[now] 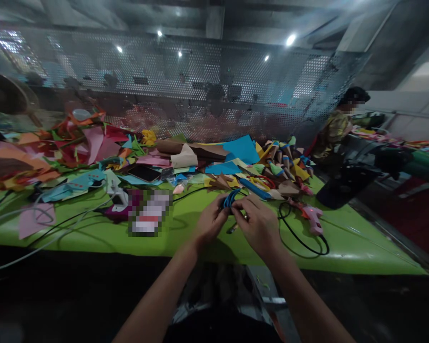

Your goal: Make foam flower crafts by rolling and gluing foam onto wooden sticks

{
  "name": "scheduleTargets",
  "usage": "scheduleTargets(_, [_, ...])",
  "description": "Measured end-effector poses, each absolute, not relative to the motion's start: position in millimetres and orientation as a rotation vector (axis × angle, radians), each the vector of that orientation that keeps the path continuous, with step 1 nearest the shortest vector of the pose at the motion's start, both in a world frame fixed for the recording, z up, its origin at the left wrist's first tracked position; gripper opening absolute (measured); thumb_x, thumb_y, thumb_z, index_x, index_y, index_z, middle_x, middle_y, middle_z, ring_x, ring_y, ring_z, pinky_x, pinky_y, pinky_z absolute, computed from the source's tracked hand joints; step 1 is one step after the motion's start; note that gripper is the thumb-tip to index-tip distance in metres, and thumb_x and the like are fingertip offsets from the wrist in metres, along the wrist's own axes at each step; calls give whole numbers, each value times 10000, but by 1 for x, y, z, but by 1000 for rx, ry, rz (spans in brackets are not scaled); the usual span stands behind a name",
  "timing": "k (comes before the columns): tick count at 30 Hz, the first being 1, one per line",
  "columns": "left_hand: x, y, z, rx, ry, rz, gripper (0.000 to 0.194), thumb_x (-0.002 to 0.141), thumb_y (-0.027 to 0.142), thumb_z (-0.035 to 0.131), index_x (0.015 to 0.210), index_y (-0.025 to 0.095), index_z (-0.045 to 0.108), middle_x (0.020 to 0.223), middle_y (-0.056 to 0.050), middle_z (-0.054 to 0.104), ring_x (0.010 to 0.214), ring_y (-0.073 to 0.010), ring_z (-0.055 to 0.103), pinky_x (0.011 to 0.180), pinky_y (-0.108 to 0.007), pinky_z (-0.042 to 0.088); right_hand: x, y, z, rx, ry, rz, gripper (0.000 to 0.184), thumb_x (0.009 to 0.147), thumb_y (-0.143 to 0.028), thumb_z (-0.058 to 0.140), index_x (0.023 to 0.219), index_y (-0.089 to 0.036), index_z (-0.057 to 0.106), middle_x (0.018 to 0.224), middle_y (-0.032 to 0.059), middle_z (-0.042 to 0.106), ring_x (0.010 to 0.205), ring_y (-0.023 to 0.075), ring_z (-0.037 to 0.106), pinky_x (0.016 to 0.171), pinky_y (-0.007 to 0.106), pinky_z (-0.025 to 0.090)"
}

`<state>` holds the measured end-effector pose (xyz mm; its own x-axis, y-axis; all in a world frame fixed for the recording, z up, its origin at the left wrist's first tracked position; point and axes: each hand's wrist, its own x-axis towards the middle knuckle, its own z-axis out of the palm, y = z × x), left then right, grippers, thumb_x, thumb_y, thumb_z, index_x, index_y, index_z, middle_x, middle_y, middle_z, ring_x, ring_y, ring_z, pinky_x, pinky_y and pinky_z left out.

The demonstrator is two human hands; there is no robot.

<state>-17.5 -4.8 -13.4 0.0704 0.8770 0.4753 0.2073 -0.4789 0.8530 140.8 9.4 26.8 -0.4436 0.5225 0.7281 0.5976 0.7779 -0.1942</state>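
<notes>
My left hand (211,221) and my right hand (259,223) meet over the green tabletop (186,228), both closed around a small blue curled paper piece (231,197) held between the fingertips. The blue piece sticks up between the two hands. Just beyond the hands lie paper cones (279,169) and blue paper sheets (241,150).
A pink glue gun (312,216) with a black cord (300,238) lies right of my hands. Heaps of coloured paper (82,147) cover the left and back of the table. White cables (39,228) trail at left. Another person (338,126) sits at far right. A perforated metal screen (200,81) stands behind.
</notes>
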Motion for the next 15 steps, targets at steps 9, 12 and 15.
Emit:
scheduleTargets(9, [-17, -6, -10, 1824, 1181, 1476, 378, 978, 433, 439, 1200, 170, 593, 1151, -94, 689, 1075, -247, 635, 942, -344, 465, 141, 9, 27, -789, -2158, -119, 118, 964, -189, 545, 899, -209, 642, 871, 48, 673, 810, 194, 632, 710, 304, 453])
scheduleTargets(12, [-17, -6, -8, 1845, 1221, 1459, 380, 981, 428, 424, 1206, 173, 595, 1119, -88, 703, 1040, -245, 649, 913, -338, 472, 141, 9, 27, -793, -2160, -128, 109, 961, -195, 553, 897, -211, 638, 867, 44, 667, 803, 194, 631, 704, 300, 449])
scheduleTargets(15, [-17, -7, -8, 1850, 1220, 1450, 392, 984, 433, 404, 1202, 173, 600, 1122, -93, 702, 1049, -249, 648, 907, -335, 476, 140, 8, 28, -811, -2172, -130, 110, 961, -194, 552, 892, -205, 636, 863, 45, 663, 809, 197, 630, 712, 300, 443])
